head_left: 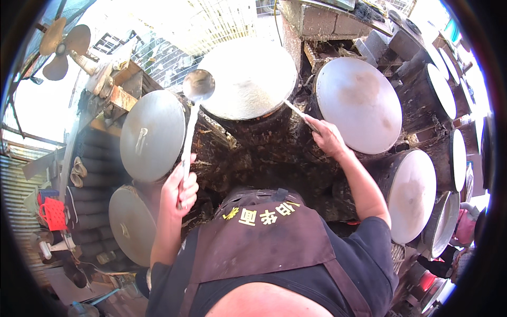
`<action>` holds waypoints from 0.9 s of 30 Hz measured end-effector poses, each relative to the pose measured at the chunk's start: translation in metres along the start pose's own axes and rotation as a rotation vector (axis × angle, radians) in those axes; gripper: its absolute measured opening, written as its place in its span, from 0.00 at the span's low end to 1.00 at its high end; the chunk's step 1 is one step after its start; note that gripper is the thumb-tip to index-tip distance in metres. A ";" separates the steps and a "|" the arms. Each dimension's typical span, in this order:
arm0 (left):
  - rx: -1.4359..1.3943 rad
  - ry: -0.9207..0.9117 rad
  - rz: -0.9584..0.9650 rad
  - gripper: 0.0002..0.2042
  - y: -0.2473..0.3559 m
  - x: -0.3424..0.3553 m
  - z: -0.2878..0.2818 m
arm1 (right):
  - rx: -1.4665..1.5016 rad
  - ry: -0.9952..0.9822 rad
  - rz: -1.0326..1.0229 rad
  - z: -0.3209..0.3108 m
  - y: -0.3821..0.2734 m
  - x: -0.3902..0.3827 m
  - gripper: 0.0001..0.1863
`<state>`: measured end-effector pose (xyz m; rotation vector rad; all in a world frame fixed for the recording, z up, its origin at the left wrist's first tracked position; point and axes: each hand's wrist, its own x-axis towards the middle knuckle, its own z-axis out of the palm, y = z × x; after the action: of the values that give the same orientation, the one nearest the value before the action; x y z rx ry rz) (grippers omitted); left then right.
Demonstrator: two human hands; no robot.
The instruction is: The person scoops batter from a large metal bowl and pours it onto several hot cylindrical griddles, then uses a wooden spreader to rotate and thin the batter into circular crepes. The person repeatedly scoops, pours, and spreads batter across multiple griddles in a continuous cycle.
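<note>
My left hand (180, 187) grips the long, pale-streaked handle of a ladle (198, 84); its round metal bowl is raised at the near left edge of the central round griddle. My right hand (325, 136) holds a thin flat scraper (296, 109), its tip at the near right rim of that griddle. The griddle (247, 72) has a white, grainy layer over its surface and sits on a dark, crusted barrel-like base. A round grey disc (151, 138) with a handle stands to the left, and another pale disc (357, 103) with a brownish patch stands to the right.
More round discs on dark barrels curve down both sides, at lower left (129, 222) and right (411, 195). A fan (63, 50) hangs upper left above crusted wooden shelving. A red plastic item (53, 212) is at far left. Concrete blocks (317, 21) sit at the back.
</note>
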<state>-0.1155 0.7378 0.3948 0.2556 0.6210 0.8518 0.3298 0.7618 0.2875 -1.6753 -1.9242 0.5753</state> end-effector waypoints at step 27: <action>-0.444 -0.259 -0.189 0.22 0.006 0.056 0.052 | 0.270 0.254 0.177 0.091 -0.082 -0.063 0.30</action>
<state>-0.0602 0.7857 0.4161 -0.0954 0.1993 0.7374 0.2150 0.6892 0.2613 -1.6629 -1.4611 0.6249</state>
